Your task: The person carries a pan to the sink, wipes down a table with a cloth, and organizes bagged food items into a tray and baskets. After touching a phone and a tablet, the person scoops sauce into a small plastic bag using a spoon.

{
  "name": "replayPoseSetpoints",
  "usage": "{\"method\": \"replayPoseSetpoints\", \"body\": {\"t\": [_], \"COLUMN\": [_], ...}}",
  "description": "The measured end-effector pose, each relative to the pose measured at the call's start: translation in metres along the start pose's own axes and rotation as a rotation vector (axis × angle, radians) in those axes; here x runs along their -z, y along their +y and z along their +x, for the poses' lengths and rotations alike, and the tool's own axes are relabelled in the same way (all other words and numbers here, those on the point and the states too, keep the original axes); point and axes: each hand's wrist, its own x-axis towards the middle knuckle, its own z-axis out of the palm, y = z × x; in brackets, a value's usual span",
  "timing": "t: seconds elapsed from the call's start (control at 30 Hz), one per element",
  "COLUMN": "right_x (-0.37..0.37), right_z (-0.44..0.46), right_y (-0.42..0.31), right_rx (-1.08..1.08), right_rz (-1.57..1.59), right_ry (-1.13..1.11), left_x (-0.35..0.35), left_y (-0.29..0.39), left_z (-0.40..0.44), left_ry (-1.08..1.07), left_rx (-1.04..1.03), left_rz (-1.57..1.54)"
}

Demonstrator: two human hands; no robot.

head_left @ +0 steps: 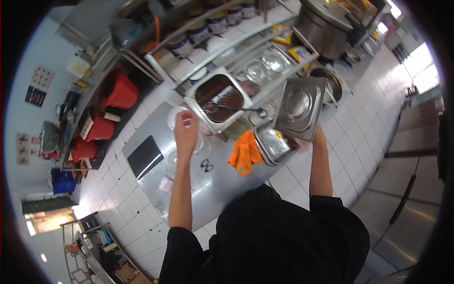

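Observation:
My right hand (316,136) grips a rectangular stainless steel pan lid (299,106) by its lower edge and holds it tilted up, most of the fingers hidden behind it. Below the lid lies a steel pan (274,146) with shiny contents. My left hand (186,128) has its fingers curled together beside a round clear plastic piece (174,118); what they pinch, if anything, is unclear. Just right of that hand stands a deep steel pan of dark brown sauce (220,92) with a black-handled ladle (241,109) in it. A crumpled orange cloth (245,152) lies between my hands.
On the steel table (213,194) are a black tablet (145,157), scissors (206,165) and clear plastic tubs (202,147). A shelf with jars (198,31) runs behind. Red buckets (118,89) stand left, a large pot (326,23) back right, steel cabinets (402,189) at right.

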Motion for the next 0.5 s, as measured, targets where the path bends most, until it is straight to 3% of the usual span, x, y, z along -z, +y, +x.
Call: {"method": "replayPoseSetpoints", "body": {"t": [0.1, 0.23, 0.4, 0.5], "right_x": [0.031, 0.025, 0.042, 0.031], "right_z": [-0.045, -0.073, -0.087, -0.106], "right_y": [0.103, 0.176, 0.168, 0.129], "right_rx": [-0.238, -0.336, -0.455, -0.457], "right_rz": [0.317, 0.482, 0.568, 0.353], "right_ry": [0.093, 0.149, -0.039, -0.008], "left_x": [-0.014, -0.020, -0.017, -0.012], "left_y": [-0.014, -0.020, -0.027, -0.024], "left_z": [0.002, -0.007, -0.016, -0.023], "left_ry": [-0.039, -0.021, -0.039, -0.034], "left_rx": [0.095, 0.147, 0.162, 0.204], "left_rz": [-0.093, -0.146, -0.209, -0.254]}}
